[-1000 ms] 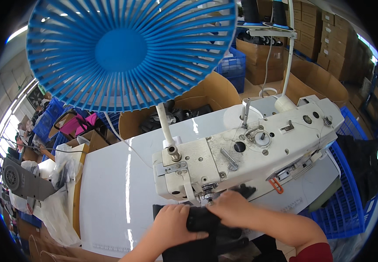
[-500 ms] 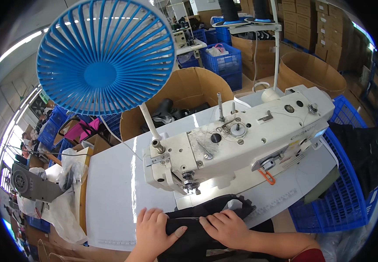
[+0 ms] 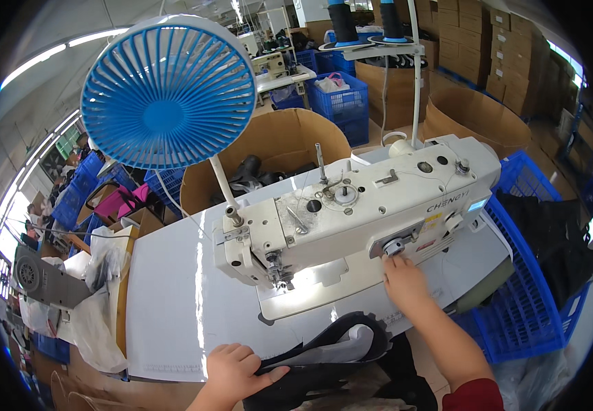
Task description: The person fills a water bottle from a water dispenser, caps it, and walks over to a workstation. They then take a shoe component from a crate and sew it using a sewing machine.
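Cloth, head view: black, soft, folded into a curved opening with pale grey lining showing; rim notched at right. Lies at near edge of table, apart from machine's needle area. Left hand closed on its left end, thumb on top. Right hand: fingertips pinched on dial.

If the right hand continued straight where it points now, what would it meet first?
Most likely the round grey dial on the front of the white sewing machine. The right hand has its fingertips at the dial's lower edge; this view does not settle whether they touch.
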`<state>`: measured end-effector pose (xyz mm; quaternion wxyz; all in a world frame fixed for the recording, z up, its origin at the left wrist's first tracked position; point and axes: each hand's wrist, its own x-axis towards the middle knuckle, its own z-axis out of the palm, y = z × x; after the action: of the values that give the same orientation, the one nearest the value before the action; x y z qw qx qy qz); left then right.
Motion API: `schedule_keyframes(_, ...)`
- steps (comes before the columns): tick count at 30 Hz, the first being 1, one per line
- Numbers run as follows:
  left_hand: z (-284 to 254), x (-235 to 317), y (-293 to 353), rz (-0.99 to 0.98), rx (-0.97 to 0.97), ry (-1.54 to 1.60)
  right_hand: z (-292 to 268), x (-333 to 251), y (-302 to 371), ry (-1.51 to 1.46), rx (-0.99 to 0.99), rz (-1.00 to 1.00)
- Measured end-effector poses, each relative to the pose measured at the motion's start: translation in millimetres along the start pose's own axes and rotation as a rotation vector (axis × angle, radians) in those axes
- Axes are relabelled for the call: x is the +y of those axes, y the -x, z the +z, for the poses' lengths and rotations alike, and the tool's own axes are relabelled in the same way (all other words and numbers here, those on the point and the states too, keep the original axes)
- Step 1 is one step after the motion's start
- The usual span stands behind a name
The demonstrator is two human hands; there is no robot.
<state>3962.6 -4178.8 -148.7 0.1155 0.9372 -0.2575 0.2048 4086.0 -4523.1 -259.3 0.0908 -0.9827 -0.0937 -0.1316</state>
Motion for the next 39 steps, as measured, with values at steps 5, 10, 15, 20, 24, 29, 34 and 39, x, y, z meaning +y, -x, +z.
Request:
schedule_keyframes(5,-19,4,12,0.065,0.057,0.072,7,-3,3,0.026,-0.023,0.024)
schedule_keyframes(10,-29,12,14,0.092,0.068,0.172,1,10,10,-0.083,0.088,-0.028)
schedule_keyframes(15,-25,14,17,0.172,0.057,0.21,-72,-18,18,-1.445,-0.428,0.162)
schedule_keyframes(20,-29,21,11,0.222,0.069,0.285,-129,-53,23,-1.042,-0.645,-0.435)
schedule_keyframes(24,-30,25,9,0.226,0.059,0.276,-133,-65,28,-0.892,-0.684,-0.613)
schedule_keyframes(29,-33,30,10,0.239,0.059,0.276,-132,-76,29,-0.901,-0.736,-0.651)
schedule_keyframes(34,-35,32,12,0.233,0.046,0.278,-131,-82,31,-0.927,-0.818,-0.616)
schedule_keyframes(39,-35,31,13,0.243,0.055,0.28,-131,-82,32,-0.994,-0.922,-0.494)
